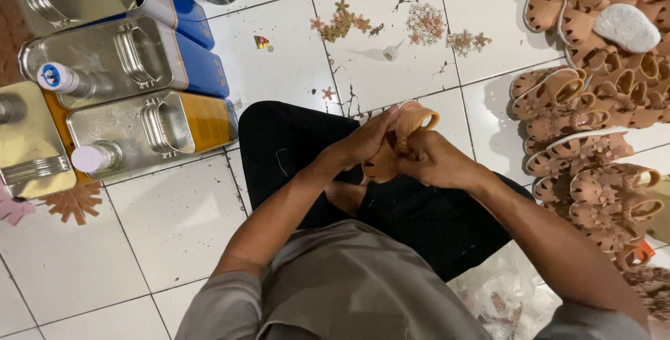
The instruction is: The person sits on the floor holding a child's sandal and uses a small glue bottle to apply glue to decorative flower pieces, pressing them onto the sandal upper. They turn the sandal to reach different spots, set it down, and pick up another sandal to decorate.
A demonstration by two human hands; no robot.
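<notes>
I sit cross-legged on a white tiled floor and hold a small tan sandal [412,120] over my black trousers. My left hand [363,141] grips its left side, fingers wrapped along the sole. My right hand [434,160] clasps it from the right, with the thumb pressed at the strap in the middle. The sandal's heel loop sticks up past my fingers. Most of the sandal's body is hidden by both hands.
Several metal cans [139,127] with blue and yellow sides stand at the left. A heap of tan sandals [593,117] lies at the right, more at the top edge. Small flower ornaments [426,23] are scattered on the tiles ahead. A clear plastic bag [502,298] lies by my right knee.
</notes>
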